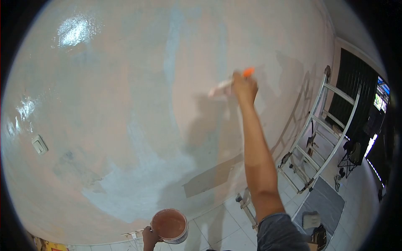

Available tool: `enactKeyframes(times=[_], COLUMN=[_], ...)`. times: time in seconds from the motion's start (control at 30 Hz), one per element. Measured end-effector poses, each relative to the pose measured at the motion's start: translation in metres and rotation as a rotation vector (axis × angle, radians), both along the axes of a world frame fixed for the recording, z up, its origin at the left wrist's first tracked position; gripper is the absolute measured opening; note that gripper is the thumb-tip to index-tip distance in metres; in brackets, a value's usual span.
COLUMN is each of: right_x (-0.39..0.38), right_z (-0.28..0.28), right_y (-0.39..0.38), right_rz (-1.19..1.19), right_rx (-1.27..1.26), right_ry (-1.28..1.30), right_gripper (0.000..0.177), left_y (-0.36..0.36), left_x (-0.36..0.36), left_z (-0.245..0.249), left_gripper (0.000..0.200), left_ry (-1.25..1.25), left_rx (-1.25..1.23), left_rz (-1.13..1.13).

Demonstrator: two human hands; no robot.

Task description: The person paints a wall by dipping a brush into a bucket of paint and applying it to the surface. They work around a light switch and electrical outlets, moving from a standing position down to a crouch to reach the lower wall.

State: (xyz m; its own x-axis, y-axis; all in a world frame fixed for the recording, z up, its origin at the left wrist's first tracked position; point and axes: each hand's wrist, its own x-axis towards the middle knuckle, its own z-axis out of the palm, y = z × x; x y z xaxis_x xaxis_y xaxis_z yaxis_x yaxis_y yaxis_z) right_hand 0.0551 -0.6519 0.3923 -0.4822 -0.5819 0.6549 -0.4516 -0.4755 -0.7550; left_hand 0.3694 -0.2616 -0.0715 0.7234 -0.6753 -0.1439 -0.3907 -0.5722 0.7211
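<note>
My right hand [245, 87] is raised in front of the wall [201, 54], its fingers closed round a paintbrush [220, 89]. The brush's orange handle end sticks out to the right, and its pale, paint-coated bristles point left against the wall. Low in the view, my left hand [149, 239] grips a small paint bucket [169, 226] by its left side. Pinkish-brown paint fills much of the bucket, which is tilted toward me. Patchy pink, grey and light blue areas cover the wall around the brush.
A folding metal ladder [322, 129] stands to the right. A light switch [39, 144] is on the wall at left. Below lie white floor tiles [217, 224] and a grey mat [324, 205] with things on it. A folding chair [354, 154] stands farther right.
</note>
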Motion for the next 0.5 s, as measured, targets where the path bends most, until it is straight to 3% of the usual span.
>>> enactKeyframes(times=[0.13, 0.23, 0.3, 0.37, 0.43, 0.5], right_x=[-0.01, -0.014, -0.007, -0.01, -0.008, -0.006], right_z=[0.153, 0.217, 0.229, 0.221, 0.186, 0.137], right_y=[-0.028, -0.014, 0.009, 0.009, -0.013, -0.055], right_rz=[-0.036, 0.011, 0.319, 0.236, 0.681, 0.732], right_rx=[-0.234, -0.258, -0.393, -0.39, -0.554, -0.672], right_ry=[0.129, 0.084, -0.213, -0.193, -0.565, -0.63], right_gripper=[0.053, 0.044, 0.031, 0.032, 0.028, 0.033], left_y=[0.007, 0.009, 0.007, 0.009, 0.009, 0.01], left_x=[0.008, 0.004, -0.003, -0.008, -0.008, -0.027], left_z=[-0.03, -0.029, -0.017, -0.016, -0.022, 0.014], left_gripper=[0.045, 0.042, 0.041, 0.04, 0.038, 0.038], left_ry=[0.093, 0.062, 0.046, 0.037, 0.062, -0.007], left_rx=[-0.041, -0.021, -0.043, -0.059, -0.1, -0.072], left_rz=[0.094, 0.116, 0.136, 0.158, 0.179, 0.151])
